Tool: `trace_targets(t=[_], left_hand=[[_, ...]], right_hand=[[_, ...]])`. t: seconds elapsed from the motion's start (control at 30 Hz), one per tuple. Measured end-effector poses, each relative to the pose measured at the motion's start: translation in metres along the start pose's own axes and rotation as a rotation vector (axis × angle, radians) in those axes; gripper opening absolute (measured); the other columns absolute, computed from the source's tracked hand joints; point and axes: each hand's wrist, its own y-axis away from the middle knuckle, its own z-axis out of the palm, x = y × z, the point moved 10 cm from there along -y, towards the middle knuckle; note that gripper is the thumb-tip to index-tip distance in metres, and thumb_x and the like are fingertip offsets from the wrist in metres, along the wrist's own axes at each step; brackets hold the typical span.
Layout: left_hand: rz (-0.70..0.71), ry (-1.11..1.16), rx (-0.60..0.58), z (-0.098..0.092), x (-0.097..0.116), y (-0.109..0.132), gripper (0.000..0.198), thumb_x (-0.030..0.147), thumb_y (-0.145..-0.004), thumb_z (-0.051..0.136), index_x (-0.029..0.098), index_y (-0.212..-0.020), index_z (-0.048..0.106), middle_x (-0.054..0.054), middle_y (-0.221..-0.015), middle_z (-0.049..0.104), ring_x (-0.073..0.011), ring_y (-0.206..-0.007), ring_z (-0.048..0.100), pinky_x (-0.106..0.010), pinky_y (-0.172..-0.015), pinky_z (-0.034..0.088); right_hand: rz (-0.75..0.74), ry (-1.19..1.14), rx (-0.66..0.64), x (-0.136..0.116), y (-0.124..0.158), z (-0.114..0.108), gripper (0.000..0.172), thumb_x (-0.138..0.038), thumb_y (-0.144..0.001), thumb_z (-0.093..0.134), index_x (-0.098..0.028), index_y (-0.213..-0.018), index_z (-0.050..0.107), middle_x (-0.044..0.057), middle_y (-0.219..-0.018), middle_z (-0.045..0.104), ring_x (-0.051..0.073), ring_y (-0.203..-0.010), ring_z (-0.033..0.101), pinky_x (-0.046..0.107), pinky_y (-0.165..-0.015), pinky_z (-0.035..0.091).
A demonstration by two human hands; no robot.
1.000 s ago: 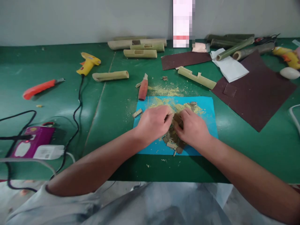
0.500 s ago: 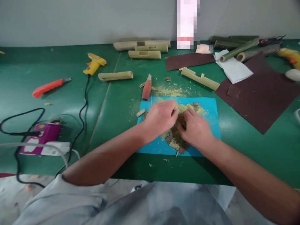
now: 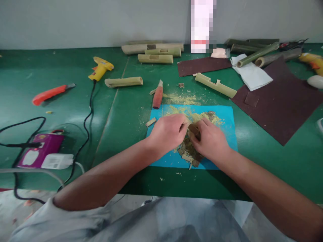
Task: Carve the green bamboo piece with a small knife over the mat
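Note:
Both my hands meet over a blue mat on the green table. My left hand is closed, its fingers pinched against a small brown bamboo piece. My right hand is curled round the same piece from the right. Under the hands lies a heap of cut bamboo chips. Yellow-green bamboo shavings cover the mat's far part. What the left fingers hold besides the piece is hidden.
A red-handled knife lies just beyond the mat. Notched bamboo tubes lie at the back, one near dark sandpaper sheets. A yellow glue gun, an orange cutter and a purple power strip sit left.
The view has shifted slightly. Both hands stay together on the bamboo piece over the chip heap, with only small finger movements.

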Motion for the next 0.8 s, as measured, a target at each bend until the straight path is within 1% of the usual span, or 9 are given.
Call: trace_targets(t=[0.07,0.2,0.37,0.53,0.7,0.8], left_hand=[[-0.019,0.005,-0.004,0.0016,-0.0011,-0.0017,0.021,0.016,-0.093,0.056,0.019,-0.072,0.058,-0.001,-0.070,0.063,-0.0138,-0.064,0.054,-0.028,-0.060,0.037],[-0.046,0.018,-0.054,0.0071,-0.0018,-0.0036,0.020,0.015,-0.094,0.054,0.018,-0.074,0.058,-0.003,-0.073,0.064,-0.0154,-0.068,0.057,-0.029,-0.061,0.038],[-0.027,-0.016,0.000,0.0000,-0.0006,0.0008,0.023,0.018,-0.094,0.056,0.019,-0.072,0.056,-0.002,-0.069,0.062,-0.0147,-0.064,0.055,-0.029,-0.060,0.037],[-0.042,0.017,-0.018,0.0045,-0.0040,-0.0005,0.021,0.017,-0.094,0.055,0.019,-0.074,0.057,-0.002,-0.072,0.064,-0.0140,-0.066,0.056,-0.029,-0.060,0.037],[-0.010,0.003,0.043,-0.0009,-0.0016,0.0023,0.024,0.018,-0.095,0.056,0.019,-0.071,0.055,0.000,-0.068,0.061,-0.0128,-0.061,0.052,-0.028,-0.059,0.036],[-0.034,0.020,0.020,0.0040,-0.0041,-0.0023,0.023,0.017,-0.095,0.055,0.020,-0.072,0.056,-0.001,-0.070,0.063,-0.0135,-0.063,0.053,-0.029,-0.059,0.037]], right_hand=[[0.003,-0.002,-0.001,0.0005,0.0000,0.0001,0.015,-0.031,-0.094,0.050,-0.021,-0.084,0.055,0.007,-0.085,0.059,0.018,-0.073,0.050,0.033,-0.059,0.025],[0.018,0.012,0.008,0.0025,0.0002,-0.0017,0.015,-0.031,-0.094,0.050,-0.021,-0.082,0.054,0.007,-0.085,0.059,0.017,-0.071,0.049,0.033,-0.057,0.024],[0.008,0.030,-0.018,0.0001,0.0002,0.0009,0.018,-0.032,-0.096,0.048,-0.020,-0.085,0.055,0.008,-0.086,0.060,0.019,-0.074,0.052,0.034,-0.058,0.025],[0.025,0.039,-0.017,0.0015,0.0001,0.0010,0.019,-0.031,-0.096,0.047,-0.020,-0.084,0.056,0.008,-0.087,0.060,0.019,-0.074,0.052,0.034,-0.059,0.024],[0.007,0.037,-0.014,0.0002,0.0000,0.0009,0.019,-0.032,-0.096,0.048,-0.020,-0.085,0.057,0.008,-0.086,0.059,0.020,-0.074,0.051,0.034,-0.059,0.025],[0.023,0.026,-0.012,0.0014,0.0000,0.0002,0.018,-0.031,-0.095,0.047,-0.020,-0.085,0.057,0.008,-0.086,0.059,0.019,-0.074,0.051,0.034,-0.058,0.025]])
